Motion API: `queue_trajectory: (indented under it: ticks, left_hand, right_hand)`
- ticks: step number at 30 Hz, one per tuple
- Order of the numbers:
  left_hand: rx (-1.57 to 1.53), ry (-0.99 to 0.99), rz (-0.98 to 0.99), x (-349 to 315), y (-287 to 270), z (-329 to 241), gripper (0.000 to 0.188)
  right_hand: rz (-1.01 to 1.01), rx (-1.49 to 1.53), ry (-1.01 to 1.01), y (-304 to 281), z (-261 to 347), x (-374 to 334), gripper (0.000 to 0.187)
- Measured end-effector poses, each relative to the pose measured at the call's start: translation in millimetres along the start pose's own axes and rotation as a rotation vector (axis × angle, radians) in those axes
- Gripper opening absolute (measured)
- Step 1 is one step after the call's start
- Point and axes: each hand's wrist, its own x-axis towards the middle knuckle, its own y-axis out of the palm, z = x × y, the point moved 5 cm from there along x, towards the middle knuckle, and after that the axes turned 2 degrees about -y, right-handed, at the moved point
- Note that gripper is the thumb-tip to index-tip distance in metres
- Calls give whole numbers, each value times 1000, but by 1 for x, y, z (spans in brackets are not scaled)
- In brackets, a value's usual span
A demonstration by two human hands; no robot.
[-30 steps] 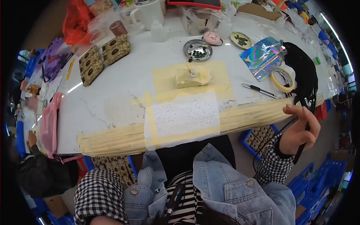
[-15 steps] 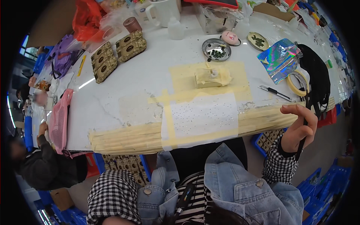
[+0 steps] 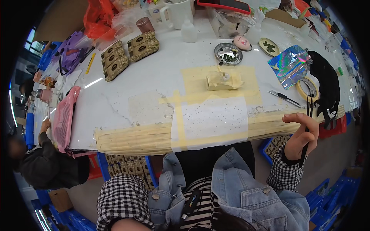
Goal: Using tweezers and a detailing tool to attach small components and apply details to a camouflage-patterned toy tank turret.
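Note:
My right hand (image 3: pixel 302 134), at the right past the table's front edge, holds black tweezers (image 3: pixel 309 109) with their two points upward. Its fingers are bent around them. Of my left arm only the checked sleeve (image 3: pixel 125 202) and some bare forearm show at the lower edge; the left hand is out of sight. In front of me a white sheet (image 3: pixel 216 119) dotted with many tiny bits is taped to the table edge. Just beyond it sits a small block wrapped in yellowish tape (image 3: pixel 221 82), with a small pale ring-like piece on top.
Farther back are a round metal dish (image 3: pixel 228 56) of dark green pieces and an oval dish (image 3: pixel 269 47). A pen-like knife (image 3: pixel 285 98), tape roll (image 3: pixel 307 89) and shiny pouch (image 3: pixel 290 66) lie right. Patterned boxes (image 3: pixel 115 61) stand left, near a pink mesh bag (image 3: pixel 65 115); another person (image 3: pixel 50 163) sits beyond.
The whole view has shifted a little, with the table things now farther right. My right hand has moved slightly left, and the tweezers have turned so both points show.

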Motion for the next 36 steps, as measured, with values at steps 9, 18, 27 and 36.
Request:
queue_trajectory:
  ticks: [9,18,27,36]
  left_hand:
    - [-1106,-455,-669,-69,42,180,37]
    - [-1083,-900,-758,-64,90,231,26]
    - [-1572,-765,-883,-43,101,249,41]
    - [-1769,-658,-903,-41,99,255,42]
  right_hand:
    - [521,62,-284,39,26,-24,34]
    - [950,-98,-476,28,32,-54,51]
    - [375,-520,-233,-17,-50,26,35]
    - [511,-450,-164,-4,-85,26,26]
